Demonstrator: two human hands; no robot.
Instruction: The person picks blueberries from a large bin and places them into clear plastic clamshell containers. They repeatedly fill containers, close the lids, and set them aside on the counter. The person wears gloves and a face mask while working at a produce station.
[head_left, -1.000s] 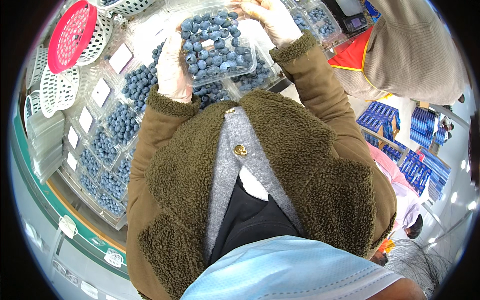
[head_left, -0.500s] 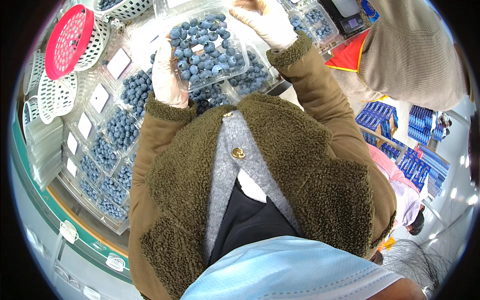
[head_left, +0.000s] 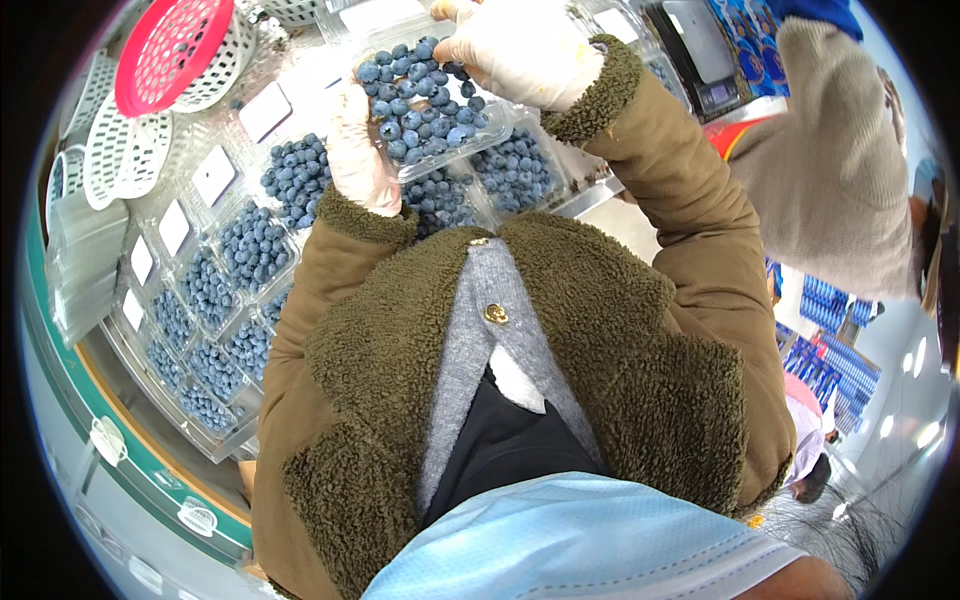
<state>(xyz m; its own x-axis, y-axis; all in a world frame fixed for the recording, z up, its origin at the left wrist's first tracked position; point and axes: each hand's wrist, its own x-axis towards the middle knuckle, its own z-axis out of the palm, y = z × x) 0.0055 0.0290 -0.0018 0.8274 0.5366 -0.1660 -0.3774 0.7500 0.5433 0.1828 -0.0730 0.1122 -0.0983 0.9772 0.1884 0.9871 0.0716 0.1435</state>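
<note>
By the near counter edge [head_left: 590, 198], the left grip [head_left: 358, 150] is pinching a probably light, flexible punnet [head_left: 488, 139] by its side, likely safest, the right grip [head_left: 520, 55] showing unclear closure.

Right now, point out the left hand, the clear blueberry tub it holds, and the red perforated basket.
Left hand [head_left: 357, 142]: head view, middle of the hand.
Clear blueberry tub [head_left: 456, 154]: head view, its near wall.
Red perforated basket [head_left: 199, 66]: head view, right side of its rim.
</note>
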